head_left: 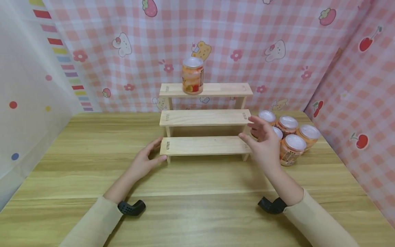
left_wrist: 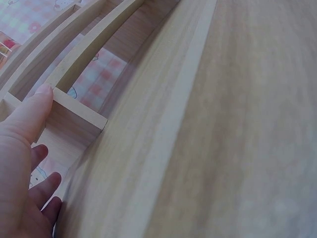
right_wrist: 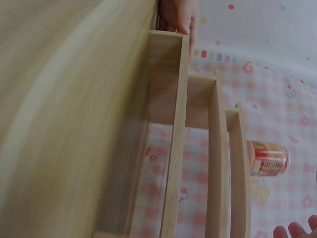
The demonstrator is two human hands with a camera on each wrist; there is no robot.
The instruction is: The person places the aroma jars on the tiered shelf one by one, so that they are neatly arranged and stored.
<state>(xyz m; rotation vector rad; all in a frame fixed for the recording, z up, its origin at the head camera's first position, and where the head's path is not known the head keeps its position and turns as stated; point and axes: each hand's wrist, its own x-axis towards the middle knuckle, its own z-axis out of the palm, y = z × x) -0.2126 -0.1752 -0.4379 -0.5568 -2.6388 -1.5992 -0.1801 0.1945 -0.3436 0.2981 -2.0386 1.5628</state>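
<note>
A three-tier wooden display rack (head_left: 206, 146) stands on the table. My left hand (head_left: 147, 158) holds the left end of its lowest tier. In the left wrist view, the thumb (left_wrist: 43, 99) presses the front corner while the other fingers lie beside the side panel. At the rack's right end, my right hand (head_left: 263, 142) is raised with fingers spread and nothing in them, its fingertips overlapping the lower tiers in the head view. One fruit can (head_left: 192, 76) with a silver lid and orange label stands upright on the top tier, left of its middle.
Several similar cans (head_left: 293, 151) stand grouped on the table (head_left: 197, 212), right of the rack and partly behind my right hand. A pink checked cloth (head_left: 216, 34) hangs behind the rack and on the right; a pale dotted cloth (head_left: 31, 85) hangs on the left.
</note>
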